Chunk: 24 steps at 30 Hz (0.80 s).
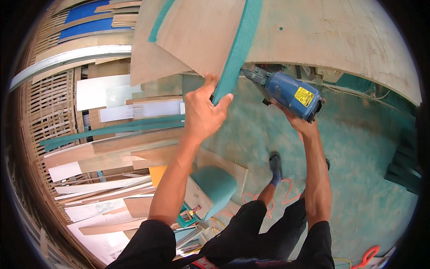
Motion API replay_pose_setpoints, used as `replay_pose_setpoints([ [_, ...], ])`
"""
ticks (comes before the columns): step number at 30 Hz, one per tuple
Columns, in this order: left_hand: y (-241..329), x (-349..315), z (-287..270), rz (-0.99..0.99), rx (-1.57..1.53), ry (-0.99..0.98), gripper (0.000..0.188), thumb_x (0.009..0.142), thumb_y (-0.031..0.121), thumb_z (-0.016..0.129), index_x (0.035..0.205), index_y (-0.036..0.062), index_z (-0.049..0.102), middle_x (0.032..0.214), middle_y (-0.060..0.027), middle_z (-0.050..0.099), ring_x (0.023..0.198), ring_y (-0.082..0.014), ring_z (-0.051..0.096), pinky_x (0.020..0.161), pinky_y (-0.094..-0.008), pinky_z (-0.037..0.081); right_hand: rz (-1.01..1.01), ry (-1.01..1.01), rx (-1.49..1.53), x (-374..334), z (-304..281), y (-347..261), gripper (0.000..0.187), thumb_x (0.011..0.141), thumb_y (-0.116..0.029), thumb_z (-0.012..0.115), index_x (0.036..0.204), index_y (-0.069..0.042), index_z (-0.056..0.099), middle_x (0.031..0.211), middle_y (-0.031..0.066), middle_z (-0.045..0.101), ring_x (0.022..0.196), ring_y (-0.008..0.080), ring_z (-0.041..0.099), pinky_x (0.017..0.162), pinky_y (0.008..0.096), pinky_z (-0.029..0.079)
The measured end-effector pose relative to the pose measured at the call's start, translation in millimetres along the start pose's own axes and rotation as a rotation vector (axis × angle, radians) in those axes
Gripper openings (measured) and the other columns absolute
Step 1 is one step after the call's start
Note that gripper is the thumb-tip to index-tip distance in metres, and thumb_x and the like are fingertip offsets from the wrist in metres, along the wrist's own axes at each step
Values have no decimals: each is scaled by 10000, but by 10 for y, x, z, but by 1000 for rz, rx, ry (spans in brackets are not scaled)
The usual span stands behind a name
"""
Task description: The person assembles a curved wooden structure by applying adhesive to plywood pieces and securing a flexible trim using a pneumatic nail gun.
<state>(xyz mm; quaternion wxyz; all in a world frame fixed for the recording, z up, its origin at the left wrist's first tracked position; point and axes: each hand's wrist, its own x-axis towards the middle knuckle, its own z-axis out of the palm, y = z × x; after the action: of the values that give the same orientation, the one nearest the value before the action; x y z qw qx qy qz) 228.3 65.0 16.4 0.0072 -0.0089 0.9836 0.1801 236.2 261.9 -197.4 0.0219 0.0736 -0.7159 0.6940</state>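
Note:
My left hand [204, 107] grips the near end of a long green strip [237, 49], its thumb on the right side and its fingers on the left. The strip runs away from me over a pale plywood sheet [201, 31]. In my right hand [298, 120] is a blue pneumatic nail gun [291, 92] with a yellow label. My fingers wrap round its handle, mostly hidden beneath the tool's body. The nose of the gun points left and is at or very close to the strip's right side; whether they touch I cannot tell.
A wide wooden worktop [331, 36] with a curved-looking edge lies ahead. Stacked boards and offcuts [121, 152] fill the left side. A green rounded seat-like piece [215, 188] stands near my legs. An orange hose [286, 190] trails over the floor; dark pieces [405, 166] lie right.

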Motion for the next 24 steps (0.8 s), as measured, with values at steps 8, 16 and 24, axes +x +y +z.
replay_pose_setpoints([
  [8,-150,-166,54,-114,-263,131,622,854,335,804,1232,-115,603,1006,-235,697,866,-267,693,720,-348,571,628,110,435,-1078,-240,-468,212,900,-171,766,1008,-13,676,675,-9,503,587,96,453,560,276,364],
  [16,-481,111,137,-616,-1457,-491,502,979,436,651,1130,-42,650,1007,-162,691,877,-221,684,712,-305,585,863,441,405,-2343,-741,-600,219,923,-174,731,1012,9,653,642,-32,440,551,91,419,553,283,370],
  [24,-561,199,405,-573,-1538,-509,370,1040,314,575,1195,-17,639,966,-128,711,777,-142,652,614,-245,549,851,375,259,-2393,-681,-809,188,928,-134,718,1026,18,667,652,-22,470,561,94,437,554,284,380],
])
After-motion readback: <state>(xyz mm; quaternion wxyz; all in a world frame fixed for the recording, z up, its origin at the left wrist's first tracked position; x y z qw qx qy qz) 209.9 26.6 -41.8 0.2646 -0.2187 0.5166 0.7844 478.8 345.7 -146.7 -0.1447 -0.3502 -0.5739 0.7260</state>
